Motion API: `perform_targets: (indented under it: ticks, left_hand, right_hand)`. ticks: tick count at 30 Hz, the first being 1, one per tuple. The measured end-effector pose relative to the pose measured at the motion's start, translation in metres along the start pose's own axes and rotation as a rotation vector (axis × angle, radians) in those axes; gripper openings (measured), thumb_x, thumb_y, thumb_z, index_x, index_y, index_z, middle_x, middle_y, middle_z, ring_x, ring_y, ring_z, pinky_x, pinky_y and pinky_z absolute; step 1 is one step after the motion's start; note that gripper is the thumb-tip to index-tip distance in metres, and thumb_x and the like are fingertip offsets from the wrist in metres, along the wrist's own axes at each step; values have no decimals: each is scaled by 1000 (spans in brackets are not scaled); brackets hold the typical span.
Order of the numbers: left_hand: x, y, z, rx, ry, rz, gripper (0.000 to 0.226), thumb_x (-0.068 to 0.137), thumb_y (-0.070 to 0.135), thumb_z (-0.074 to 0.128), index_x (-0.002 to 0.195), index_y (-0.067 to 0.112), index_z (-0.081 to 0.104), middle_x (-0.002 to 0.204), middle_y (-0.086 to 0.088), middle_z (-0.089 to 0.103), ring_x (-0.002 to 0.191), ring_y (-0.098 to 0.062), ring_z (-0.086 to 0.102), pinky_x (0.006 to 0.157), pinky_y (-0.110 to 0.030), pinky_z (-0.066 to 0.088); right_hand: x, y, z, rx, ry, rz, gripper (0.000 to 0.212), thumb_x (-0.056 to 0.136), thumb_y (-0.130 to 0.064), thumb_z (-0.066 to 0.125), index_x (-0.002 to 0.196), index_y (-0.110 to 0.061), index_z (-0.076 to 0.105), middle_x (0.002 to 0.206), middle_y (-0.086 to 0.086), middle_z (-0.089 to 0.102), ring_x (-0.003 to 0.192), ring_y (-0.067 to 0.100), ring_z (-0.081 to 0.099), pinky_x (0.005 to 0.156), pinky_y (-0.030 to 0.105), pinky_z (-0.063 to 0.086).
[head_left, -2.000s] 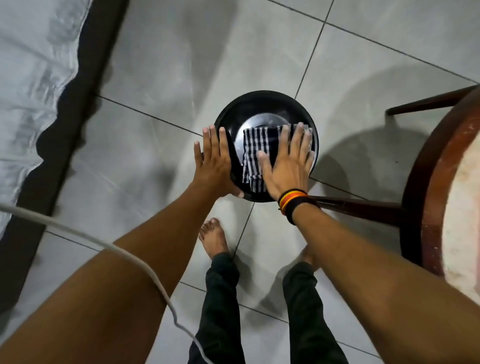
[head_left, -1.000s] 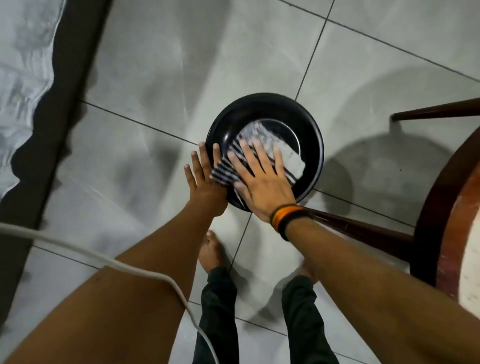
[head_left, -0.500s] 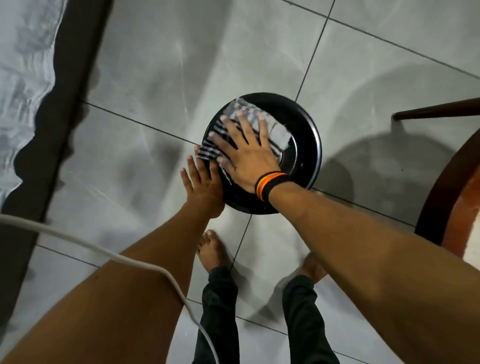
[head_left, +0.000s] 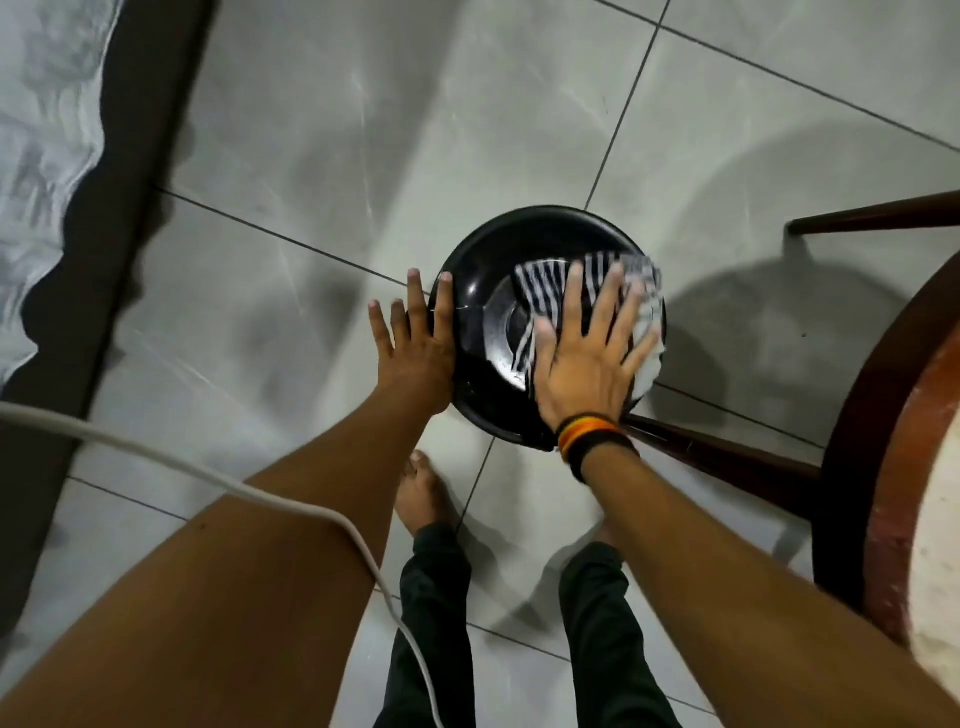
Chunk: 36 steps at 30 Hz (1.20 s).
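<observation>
A round black pan (head_left: 483, 291) is held up above the tiled floor, its inside facing me. My left hand (head_left: 415, 343) lies flat with straight fingers against the pan's left rim. My right hand (head_left: 587, 364), with a striped band on the wrist, presses a black-and-white striped cloth (head_left: 550, 291) onto the right half of the pan's inside with spread, straight fingers. Part of the cloth is hidden under the palm.
A round wooden table (head_left: 872, 467) with dark legs stands at the right; one leg (head_left: 727, 457) runs just under my right wrist. A white cable (head_left: 208, 478) crosses my left forearm. Grey bedding (head_left: 36, 156) lies at the far left. My bare feet stand on the tiles below.
My right hand has swept the cloth from the pan's upper left across to its right side. The left hand has stayed on the left rim.
</observation>
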<state>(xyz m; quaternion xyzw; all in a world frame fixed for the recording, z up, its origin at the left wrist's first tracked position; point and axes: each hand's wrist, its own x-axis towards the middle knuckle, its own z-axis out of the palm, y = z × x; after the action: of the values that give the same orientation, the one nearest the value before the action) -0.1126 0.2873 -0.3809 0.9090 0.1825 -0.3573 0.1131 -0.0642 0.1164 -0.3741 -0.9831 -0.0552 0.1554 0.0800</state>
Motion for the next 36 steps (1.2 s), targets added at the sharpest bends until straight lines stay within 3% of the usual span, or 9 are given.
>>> perform_targets:
  ticks: [4, 8, 14, 20, 23, 26, 29, 32, 36]
  left_hand:
    - [1, 0, -3, 62, -5, 26, 138, 83, 23, 83, 156, 19, -34, 165, -24, -33, 157, -45, -17, 118, -63, -19]
    - [4, 8, 6, 40, -6, -16, 135, 86, 27, 80, 156, 18, -35, 163, -26, -35, 154, -47, -24, 118, -63, -20]
    - [-3, 23, 8, -40, 4, -97, 129, 89, 32, 75, 155, 18, -34, 168, -27, -19, 157, -44, -17, 123, -64, -15]
    - [0, 25, 7, -30, 56, -86, 130, 86, 24, 78, 156, 14, -32, 167, -34, -2, 157, -49, -5, 124, -67, -8]
    - [-3, 32, 6, -86, 25, -138, 132, 86, 25, 79, 156, 14, -33, 166, -35, -5, 157, -49, -7, 123, -66, -12]
    - [-14, 42, 11, -189, 56, -239, 134, 83, 26, 80, 157, 12, -30, 162, -35, 15, 154, -50, 13, 125, -63, -6]
    - [-46, 53, 37, -307, 188, -359, 124, 82, 20, 77, 161, 3, -17, 143, -32, 45, 133, -49, 46, 124, -64, 21]
    - [-89, 68, 79, -376, 199, -395, 121, 84, 43, 69, 158, -4, -14, 128, -28, 60, 112, -46, 62, 102, -61, 47]
    - [-110, 63, 104, -527, 131, -457, 123, 76, 72, 48, 157, 8, -21, 127, -21, 68, 118, -42, 63, 108, -58, 45]
  right_hand:
    - [-44, 0, 16, -84, -103, -215, 63, 106, -51, 24, 163, -30, 7, 172, 10, 1, 158, 37, -2, 120, 71, 2]
    - [-9, -10, 14, -112, -92, -385, 62, 106, -49, 25, 163, -30, 9, 172, 10, 3, 158, 38, -1, 120, 71, 0]
    - [-16, 26, 0, -187, -186, -687, 61, 107, -45, 31, 162, -32, 10, 172, 6, 7, 158, 33, 4, 122, 67, 5]
    - [-19, 59, -8, -16, -125, -144, 59, 107, -48, 25, 162, -37, 7, 172, 1, -3, 158, 30, -7, 120, 68, -6]
    - [14, 21, -6, 27, -97, -128, 62, 105, -47, 25, 162, -35, 5, 172, 5, -8, 157, 38, -12, 119, 72, -4]
    - [22, 7, -5, -79, -95, -346, 62, 104, -45, 27, 162, -35, 7, 172, 5, -3, 157, 39, -8, 118, 74, -4]
    - [31, 13, -12, -137, -134, -652, 60, 106, -43, 29, 162, -34, 10, 173, 4, 1, 158, 37, -4, 119, 72, -5]
    - [51, 4, -11, -224, -186, -987, 59, 105, -44, 31, 161, -36, 14, 172, 2, 6, 158, 34, 1, 120, 69, -4]
    - [53, -15, 1, -312, -172, -1188, 61, 105, -48, 32, 161, -35, 16, 172, 3, 9, 158, 33, 6, 122, 69, 3]
